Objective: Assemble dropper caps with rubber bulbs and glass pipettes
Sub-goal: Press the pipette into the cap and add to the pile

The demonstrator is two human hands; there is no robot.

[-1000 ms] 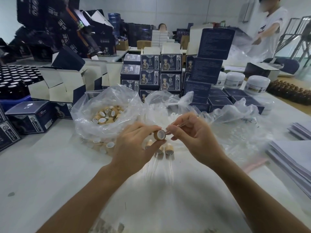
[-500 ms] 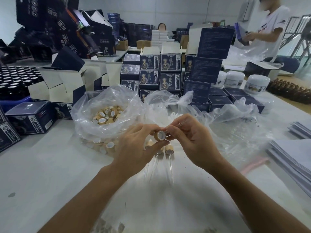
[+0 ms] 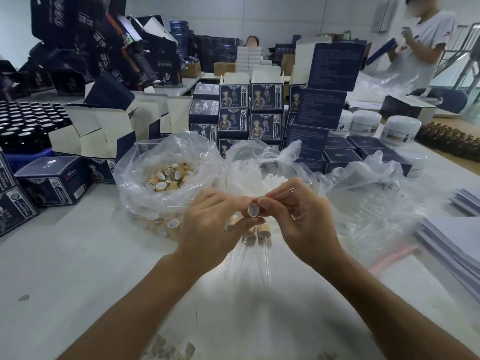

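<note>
Glass pipette (image 3: pixel 287 193), thin and probably brittle, is wanting a light pinch near its end, as the right hand (image 3: pixel 298 224) is giving, while the left hand (image 3: pixel 210 224) is gripping the stiff cap (image 3: pixel 252 210).

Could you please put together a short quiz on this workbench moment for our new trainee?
1. True or false: the left hand holds a tan cap with its open end facing the camera.
2. What does the right hand pinch?
A. a glass tube
B. a white jar
C. a paper sheet
3. Fill in: the loose tan caps sit in the clear bag to the ____ of the hands.

Key
1. True.
2. A; its near end is at the cap's opening, though whether it is already inside cannot be told.
3. Left. Finished droppers lie on the table beneath the hands.
</note>
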